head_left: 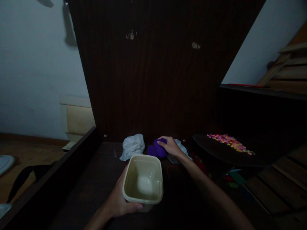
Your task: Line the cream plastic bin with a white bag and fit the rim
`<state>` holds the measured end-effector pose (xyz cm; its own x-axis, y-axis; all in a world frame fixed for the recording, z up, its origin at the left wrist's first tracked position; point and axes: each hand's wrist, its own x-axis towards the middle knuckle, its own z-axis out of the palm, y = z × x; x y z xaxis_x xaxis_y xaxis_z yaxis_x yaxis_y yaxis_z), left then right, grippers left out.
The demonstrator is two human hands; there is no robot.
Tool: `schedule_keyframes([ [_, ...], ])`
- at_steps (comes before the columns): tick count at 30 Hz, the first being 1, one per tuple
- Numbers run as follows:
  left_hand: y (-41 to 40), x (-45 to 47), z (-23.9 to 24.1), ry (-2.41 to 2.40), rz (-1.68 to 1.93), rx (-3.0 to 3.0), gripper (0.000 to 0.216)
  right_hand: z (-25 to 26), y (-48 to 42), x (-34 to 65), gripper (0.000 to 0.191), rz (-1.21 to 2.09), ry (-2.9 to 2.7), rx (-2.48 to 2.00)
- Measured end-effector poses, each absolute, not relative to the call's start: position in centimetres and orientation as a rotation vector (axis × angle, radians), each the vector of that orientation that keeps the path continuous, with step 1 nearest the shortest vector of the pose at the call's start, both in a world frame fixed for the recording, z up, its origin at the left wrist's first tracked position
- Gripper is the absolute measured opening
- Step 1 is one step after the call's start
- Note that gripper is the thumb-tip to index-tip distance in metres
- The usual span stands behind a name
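My left hand (121,199) is wrapped round the near side of an open, cream plastic container (143,179), which it holds upright over a dark wooden surface (96,182). The container looks empty inside. My right hand (170,146) reaches forward past it, fingers curled over a purple object (154,150) that lies against the dark upright panel (155,70). A crumpled white cloth or bag (132,146) lies just left of the purple object. Another pale crumpled piece (183,149) shows behind my right wrist.
A dark round tray (216,150) at the right carries a scatter of small multicoloured pieces (229,142). Coloured bits (233,180) lie in shadow below it. A raised dark edge (52,179) borders the surface at left. Wooden slats (285,73) lean at far right.
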<state>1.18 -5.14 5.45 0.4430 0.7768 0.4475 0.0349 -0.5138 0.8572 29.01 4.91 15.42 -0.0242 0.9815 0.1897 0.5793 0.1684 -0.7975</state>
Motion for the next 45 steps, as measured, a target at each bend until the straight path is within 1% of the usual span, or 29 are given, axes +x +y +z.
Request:
schedule_keyframes([
  [3,-5.2,1.3,5.6,0.697,1.120,1.855,0.129,13.7,6.2,28.2,0.021,0.712,-1.813,-1.615],
  [7,-5.3,1.6,6.4,0.663,1.115,1.822,0.130,13.2,7.1,27.3,0.025,0.603,-1.881,-1.745],
  [12,-5.4,1.6,6.8,0.640,1.116,1.816,0.127,13.9,7.4,24.4,0.027,0.524,-1.925,-1.702],
  [17,-5.3,1.4,6.1,0.683,1.093,1.849,0.127,13.7,7.7,20.9,0.039,0.509,-1.943,-1.719],
  [22,-5.5,1.6,6.1,0.718,1.067,1.856,0.128,13.5,8.9,19.8,0.028,0.576,-1.873,-1.814],
  [27,-5.1,2.3,6.7,0.720,1.079,1.847,0.131,15.8,10.1,20.5,0.026,0.746,-1.697,-1.686],
  [31,-4.7,2.5,6.8,0.714,1.088,1.876,0.127,18.6,10.3,21.3,0.026,0.856,-1.550,-1.532],
  [35,-4.6,1.9,7.4,0.820,1.125,1.914,0.135,20.9,9.7,21.9,0.024,0.898,-1.427,-1.364],
  [38,-4.3,0.9,8.7,0.858,1.111,2.017,0.136,22.1,8.7,22.3,0.022,0.937,-1.360,-1.250],
  [40,-3.9,-0.1,9.8,0.843,1.092,2.130,0.131,22.9,7.9,22.6,0.018,0.956,-1.326,-1.181],
  [41,-3.6,-0.6,10.4,0.822,1.095,2.182,0.124,23.3,7.5,22.8,0.016,0.962,-1.312,-1.149],
  [43,-2.9,-1.5,11.6,0.779,1.152,2.240,0.100,24.3,6.6,23.1,0.013,0.969,-1.289,-1.089],
  [45,-2.3,-2.0,13.1,0.831,1.283,2.238,0.086,25.3,5.6,23.5,0.012,0.975,-1.273,-1.033],
])
